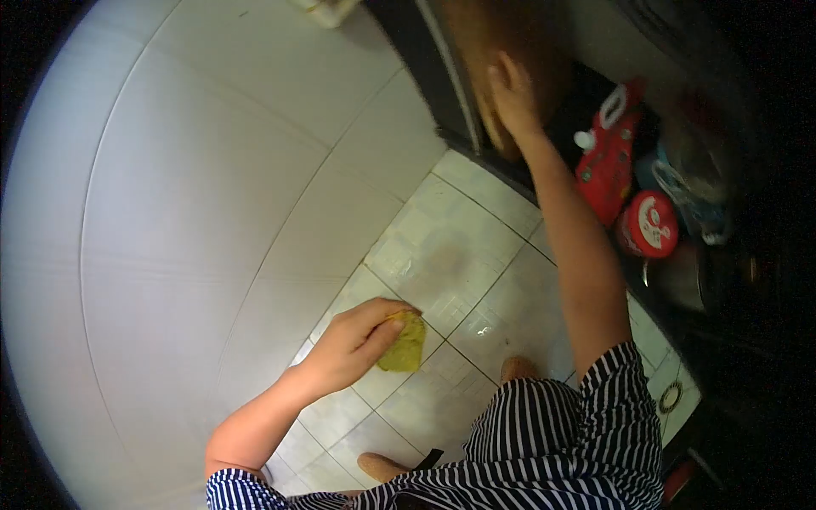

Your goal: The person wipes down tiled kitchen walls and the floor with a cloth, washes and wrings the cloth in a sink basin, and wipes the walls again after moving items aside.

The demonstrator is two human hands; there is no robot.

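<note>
A crumpled yellow-green cloth (402, 344) hangs from my left hand (361, 338), whose fingers are closed on its upper edge, above the tiled floor. My right hand (513, 98) reaches far forward at the upper right, fingers apart, against a brown wooden-looking surface (484, 42) beside a dark edge. Nothing shows in its grasp.
On the dark shelf at the right lie a red patterned packet (608, 166), a red round-lidded container (650, 224) and a clear plastic bag (697, 183). A white tiled wall (195, 187) fills the left. A floor drain (671, 397) sits at the lower right.
</note>
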